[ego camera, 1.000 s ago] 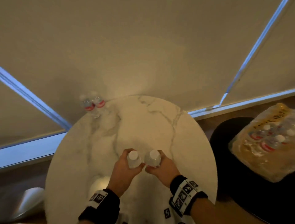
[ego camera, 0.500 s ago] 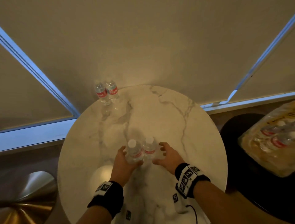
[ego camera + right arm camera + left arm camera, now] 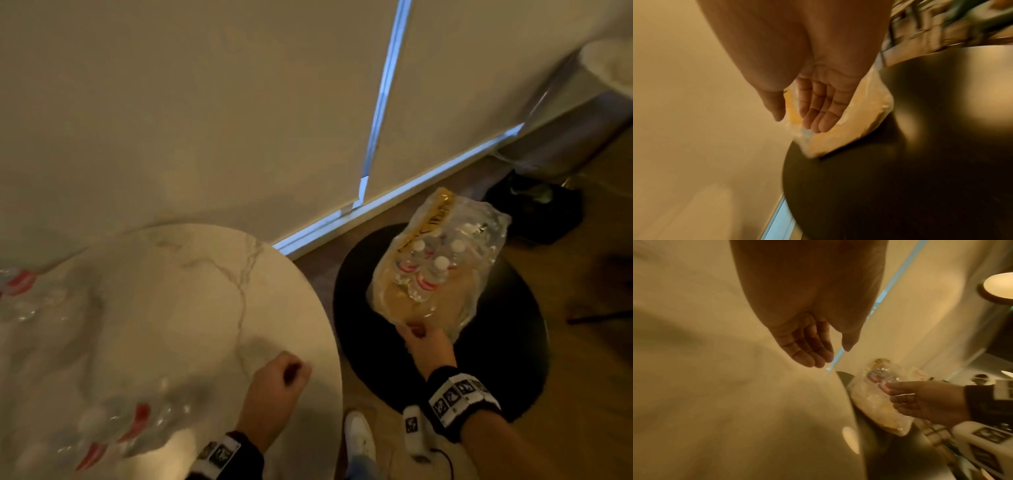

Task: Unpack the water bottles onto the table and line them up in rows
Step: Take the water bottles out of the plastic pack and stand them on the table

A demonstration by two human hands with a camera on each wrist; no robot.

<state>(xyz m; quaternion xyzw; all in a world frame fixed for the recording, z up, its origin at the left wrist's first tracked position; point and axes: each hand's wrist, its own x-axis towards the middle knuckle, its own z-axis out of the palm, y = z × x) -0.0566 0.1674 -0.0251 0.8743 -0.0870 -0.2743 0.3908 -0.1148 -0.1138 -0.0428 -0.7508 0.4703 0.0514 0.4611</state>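
A torn clear plastic pack (image 3: pixel 445 308) with several white-capped, red-labelled water bottles (image 3: pixel 428 270) lies on a round black stool (image 3: pixel 496 359) to the right of the marble table (image 3: pixel 191 291). My right hand (image 3: pixel 416 330) reaches to the pack's near edge, fingers straight and holding nothing; the right wrist view shows the open right hand (image 3: pixel 797 125) over the wrap (image 3: pixel 849 129). My left hand (image 3: pixel 294 371) hovers over the table's right side, loosely curled and empty, as the left hand (image 3: pixel 828 356) also appears in its wrist view. Two blurred bottles (image 3: pixel 113 428) stand at the table's near left, two more bottles (image 3: pixel 17 284) at its far left.
Window blinds close off the space behind the table and stool. A dark bag (image 3: pixel 534 209) sits on the wooden floor beyond the stool. My white shoe (image 3: pixel 359 442) is in the gap between table and stool. A pale lampshade (image 3: pixel 609 61) shows at top right.
Both hands let go of the two bottles, which now stand on the table. My view swung right; the right hand reached across to the pack and the left hand drew back.
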